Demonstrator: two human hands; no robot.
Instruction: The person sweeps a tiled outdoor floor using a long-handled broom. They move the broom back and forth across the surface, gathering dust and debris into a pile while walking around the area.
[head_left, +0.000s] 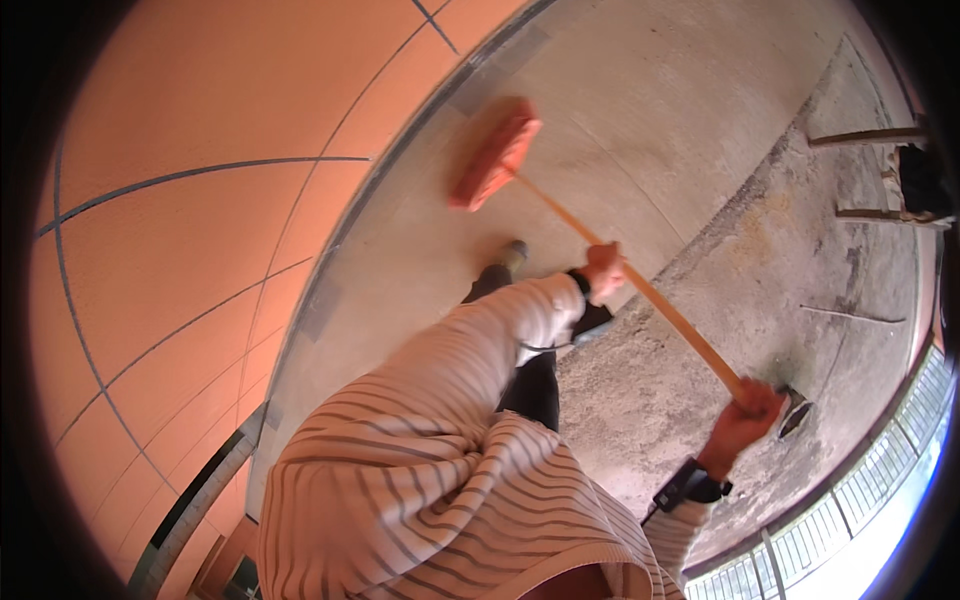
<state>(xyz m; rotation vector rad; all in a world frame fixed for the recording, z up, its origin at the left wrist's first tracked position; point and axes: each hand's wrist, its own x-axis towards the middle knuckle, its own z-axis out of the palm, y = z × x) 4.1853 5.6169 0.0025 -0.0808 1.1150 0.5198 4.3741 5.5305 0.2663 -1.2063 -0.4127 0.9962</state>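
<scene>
A broom with a wide red head (495, 156) and a long yellowish handle (679, 322) slants across the view. My left hand (604, 271) grips the handle partway down, between its top end and the head. Around the top end closes my right hand (750, 409). The broom head is blurred, over the smooth concrete strip (420, 247) beside the wall; I cannot tell whether it touches the floor. Both wrists wear black straps with small devices. One shoe (515, 255) shows below my left forearm.
An orange wall (202, 97) with dark grooves borders the strip on the left. Rougher, stained concrete (645, 405) spreads to the right, with a thin stick (853, 313) on it. Wooden legs (866, 138) stand at the right edge. A metal railing (847, 495) runs along the lower right.
</scene>
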